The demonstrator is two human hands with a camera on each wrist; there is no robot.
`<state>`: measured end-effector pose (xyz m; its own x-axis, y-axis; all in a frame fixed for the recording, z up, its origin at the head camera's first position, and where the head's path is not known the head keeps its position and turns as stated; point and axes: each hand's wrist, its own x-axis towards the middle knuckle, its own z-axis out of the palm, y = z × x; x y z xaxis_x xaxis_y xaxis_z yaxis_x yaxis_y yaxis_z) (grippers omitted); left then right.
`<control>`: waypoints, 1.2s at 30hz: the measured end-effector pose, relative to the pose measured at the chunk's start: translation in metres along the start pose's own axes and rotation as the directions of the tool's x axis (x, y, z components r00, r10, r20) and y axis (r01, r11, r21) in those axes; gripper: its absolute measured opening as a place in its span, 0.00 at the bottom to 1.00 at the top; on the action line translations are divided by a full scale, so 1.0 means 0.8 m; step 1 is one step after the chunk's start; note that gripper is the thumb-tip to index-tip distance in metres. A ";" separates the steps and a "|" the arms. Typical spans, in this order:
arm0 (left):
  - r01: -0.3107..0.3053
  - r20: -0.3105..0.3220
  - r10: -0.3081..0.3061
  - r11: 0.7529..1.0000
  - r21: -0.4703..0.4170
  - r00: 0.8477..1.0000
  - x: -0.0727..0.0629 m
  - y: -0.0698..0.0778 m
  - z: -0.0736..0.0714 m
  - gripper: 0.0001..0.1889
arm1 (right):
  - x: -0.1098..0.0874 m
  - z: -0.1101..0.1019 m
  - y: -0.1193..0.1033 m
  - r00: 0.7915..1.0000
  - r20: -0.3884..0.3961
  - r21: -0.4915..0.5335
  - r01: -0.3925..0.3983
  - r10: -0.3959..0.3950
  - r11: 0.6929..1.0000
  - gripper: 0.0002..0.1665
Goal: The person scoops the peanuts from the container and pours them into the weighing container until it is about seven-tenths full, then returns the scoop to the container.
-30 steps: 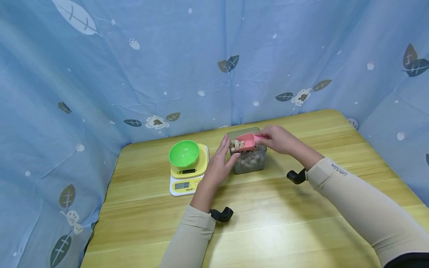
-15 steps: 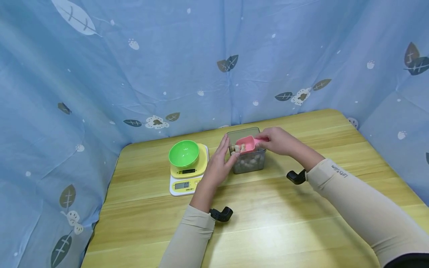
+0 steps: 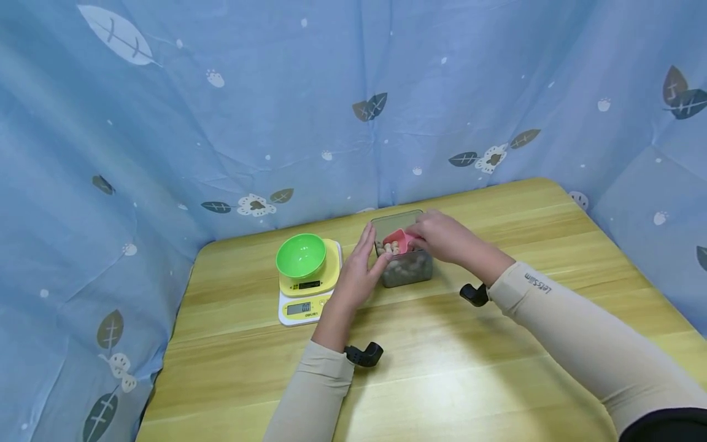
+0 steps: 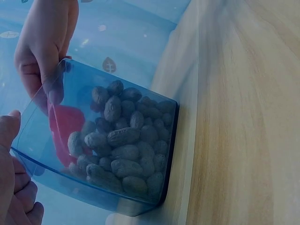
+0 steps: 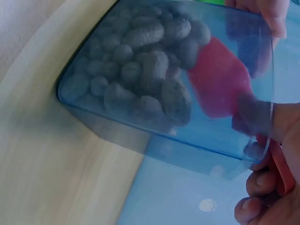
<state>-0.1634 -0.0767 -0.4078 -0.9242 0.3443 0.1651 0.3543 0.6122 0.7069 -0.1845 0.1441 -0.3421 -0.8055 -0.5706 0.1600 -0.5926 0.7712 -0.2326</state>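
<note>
In the head view my right hand (image 3: 444, 236) pinches the handle of a pink scoop (image 3: 395, 238). The scoop's bowl sits inside a see-through grey container (image 3: 405, 276), among peanuts (image 4: 124, 152). Through the wall, in the right wrist view, the scoop (image 5: 220, 77) is tilted against the top of the pile. My left hand (image 3: 356, 273) steadies the container from its left, fingers straight along that side and thumb at the front rim. Part of the scoop's handle is hidden by my right hand.
Left of the container, a yellow and white kitchen scale (image 3: 331, 270) bears a green bowl (image 3: 301, 256); its display reads 0.0. All stand on a wooden table (image 3: 237, 368), with a blue patterned curtain (image 3: 309, 110) behind and at the sides.
My right hand has moved left and lower with the scoop, whose bowl now sits deeper in the container. The left hand keeps its place; the scale and bowl are unmoved.
</note>
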 end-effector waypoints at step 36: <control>0.017 0.018 -0.017 1.000 -0.008 1.000 0.000 0.003 -0.004 0.38 | 0.001 -0.011 0.032 0.984 0.082 0.369 -0.176 0.156 0.913 0.21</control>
<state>-0.1628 -0.0775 -0.4038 -0.9273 0.3469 0.1409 0.3376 0.6119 0.7152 -0.2004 0.1663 -0.3395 -0.8848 -0.4641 0.0427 -0.3959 0.7000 -0.5943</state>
